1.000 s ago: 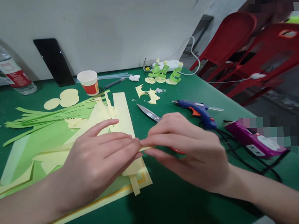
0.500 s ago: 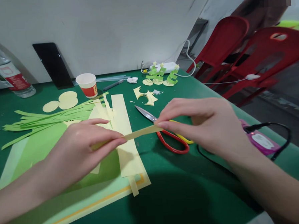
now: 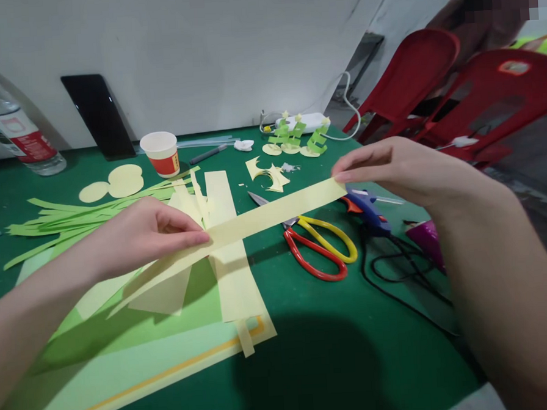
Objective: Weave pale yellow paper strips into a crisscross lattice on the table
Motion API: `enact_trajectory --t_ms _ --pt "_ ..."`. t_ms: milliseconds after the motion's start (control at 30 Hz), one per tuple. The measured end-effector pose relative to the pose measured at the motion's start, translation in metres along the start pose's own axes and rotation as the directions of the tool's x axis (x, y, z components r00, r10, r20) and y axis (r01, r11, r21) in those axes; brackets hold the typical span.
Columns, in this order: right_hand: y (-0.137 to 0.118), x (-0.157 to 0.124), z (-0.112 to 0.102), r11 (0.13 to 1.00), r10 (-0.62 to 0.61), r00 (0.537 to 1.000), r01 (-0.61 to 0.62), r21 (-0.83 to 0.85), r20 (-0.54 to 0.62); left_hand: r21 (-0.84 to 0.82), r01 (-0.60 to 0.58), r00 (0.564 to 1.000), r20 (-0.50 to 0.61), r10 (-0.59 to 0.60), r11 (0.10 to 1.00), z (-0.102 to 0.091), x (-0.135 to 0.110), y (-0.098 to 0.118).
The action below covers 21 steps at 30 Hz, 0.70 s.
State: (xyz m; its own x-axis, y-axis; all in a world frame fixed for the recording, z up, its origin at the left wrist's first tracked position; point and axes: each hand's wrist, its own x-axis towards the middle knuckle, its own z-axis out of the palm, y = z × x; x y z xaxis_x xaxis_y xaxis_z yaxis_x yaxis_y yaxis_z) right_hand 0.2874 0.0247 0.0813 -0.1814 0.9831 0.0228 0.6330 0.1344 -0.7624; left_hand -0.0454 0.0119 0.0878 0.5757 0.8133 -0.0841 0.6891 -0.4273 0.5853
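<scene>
Left hand point(image 3: 142, 242) pinches strip point(image 3: 274, 212) partway along; right hand point(image 3: 411, 170) pinches its right end. Strip up in air, crossing over scissors point(image 3: 293, 222). Hands now farther apart than just before, so more strip shows, tail hanging left of scissors. Seems strip is being drawn out straight.

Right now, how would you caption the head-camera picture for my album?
Left hand and right hand hold a pale yellow paper strip over a green table, scissors nearby.
</scene>
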Motion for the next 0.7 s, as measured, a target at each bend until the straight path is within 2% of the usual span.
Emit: enact_trajectory --t_ms 133,233,300,367,467,533,600,700 --pt "0.014 0.005 -0.012 0.999 -0.009 0.998 0.012 -0.043 0.055 -0.028 0.054 0.996 0.077 -0.052 0.998 -0.001 0.004 -0.003" --pt "0.005 0.003 -0.006 0.973 -0.01 0.995 0.032 -0.229 0.096 -0.067 0.076 0.989 0.129 -0.066 0.995 0.006 0.006 0.0" --pt "-0.008 -0.002 0.005 0.935 -0.065 0.986 0.113 -0.336 0.151 -0.1 0.082 0.985 0.158 -0.066 0.992 0.013 0.006 0.004" --pt "-0.023 -0.01 0.021 0.924 -0.176 0.956 0.243 -0.295 0.235 -0.138 0.069 0.982 0.186 -0.042 0.988 0.021 0.005 0.009" --pt "-0.043 -0.023 0.05 0.921 -0.268 0.936 0.319 -0.226 0.227 -0.167 0.045 0.975 0.223 -0.007 0.985 0.032 0.0 0.015" --pt "-0.053 -0.031 0.068 0.908 -0.34 0.89 0.394 -0.139 0.302 -0.166 0.032 0.972 0.236 0.008 0.986 0.038 -0.003 0.019" --pt "-0.059 -0.035 0.083 0.905 -0.359 0.874 0.412 -0.109 0.328 -0.158 0.011 0.972 0.233 0.026 0.987 0.043 -0.007 0.022" --pt "-0.062 -0.036 0.089 0.917 -0.345 0.889 0.388 -0.095 0.3 -0.151 -0.034 0.978 0.196 0.064 0.988 0.043 -0.008 0.023"
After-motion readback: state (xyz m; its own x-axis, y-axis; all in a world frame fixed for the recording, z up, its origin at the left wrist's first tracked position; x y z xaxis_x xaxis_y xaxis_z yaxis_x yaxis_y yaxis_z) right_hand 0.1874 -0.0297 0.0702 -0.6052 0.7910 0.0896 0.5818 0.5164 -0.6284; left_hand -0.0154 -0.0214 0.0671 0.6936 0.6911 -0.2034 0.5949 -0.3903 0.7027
